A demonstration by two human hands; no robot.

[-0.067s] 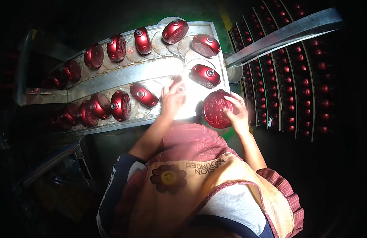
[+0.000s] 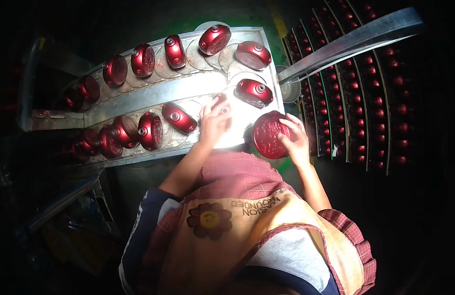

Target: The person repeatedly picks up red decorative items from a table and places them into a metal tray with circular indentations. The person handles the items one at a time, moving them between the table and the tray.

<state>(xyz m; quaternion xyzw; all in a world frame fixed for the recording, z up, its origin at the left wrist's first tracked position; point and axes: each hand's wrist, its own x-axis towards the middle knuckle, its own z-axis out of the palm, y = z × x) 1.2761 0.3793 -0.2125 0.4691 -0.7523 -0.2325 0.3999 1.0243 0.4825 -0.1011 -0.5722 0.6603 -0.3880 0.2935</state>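
My right hand (image 2: pixel 296 140) grips a round, flat, glossy dark-red bottle (image 2: pixel 267 138) by its right side, with the raised pattern of its broad face turned up. This bottle is off the metal table's near right corner, close to my apron. Over the table's bright patch, my left hand (image 2: pixel 215 120) has its fingers around another red bottle (image 2: pixel 220 102); glare washes out part of that contact. Just right of it stands a red bottle (image 2: pixel 255 93) with an open neck, and to its left a tilted red bottle (image 2: pixel 179 118).
Several more red bottles (image 2: pixel 175 51) stand on round plates in two rows along the metal table (image 2: pixel 139 101). A metal bar (image 2: pixel 355 44) slants off its right end. Beyond, racks (image 2: pixel 355 98) hold many red bottles. A pale round container (image 2: pixel 290 92) sits beside the table's right edge.
The far-row bottles have shifted slightly left and the near-row ones slightly right. Both hands stay almost where they were, the right one still with its bottle.
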